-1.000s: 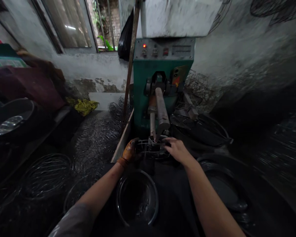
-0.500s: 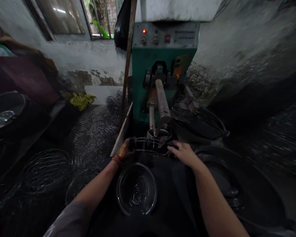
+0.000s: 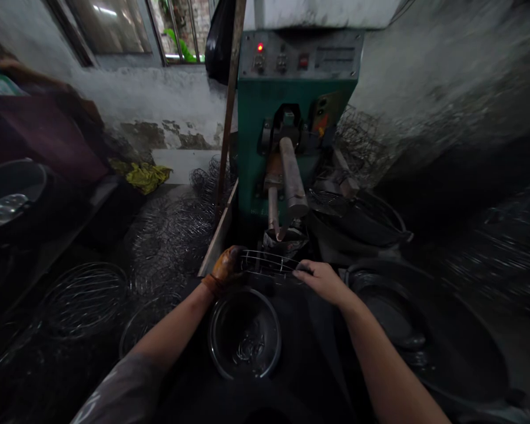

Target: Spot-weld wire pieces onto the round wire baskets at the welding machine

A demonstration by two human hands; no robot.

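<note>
Between my two hands a round wire frame [image 3: 269, 257] of thin bright rods is held in front of the machine. My left hand [image 3: 225, 268], in an orange-brown glove, is closed on its left end. Bare, my right hand [image 3: 320, 278] pinches the right end between thumb and fingers. Just beyond the frame are the electrode arms [image 3: 294, 176] of a green spot welder [image 3: 251, 112], with a red light lit on its panel. Below my hands, a round bowl [image 3: 216, 344] holds several small metal rings [image 3: 249, 347].
Piles of wire pieces [image 3: 163, 235] cover the floor at left, near a round wire rack [image 3: 86, 300]. A large dark basin [image 3: 463, 335] stands at right. A wooden board [image 3: 218, 229] leans beside the welder. A black bag [image 3: 218, 44] hangs by the window.
The wire frame has tilted and looks narrower between my hands. My right hand has come slightly left and its fingers have closed further. The view has shifted a little.
</note>
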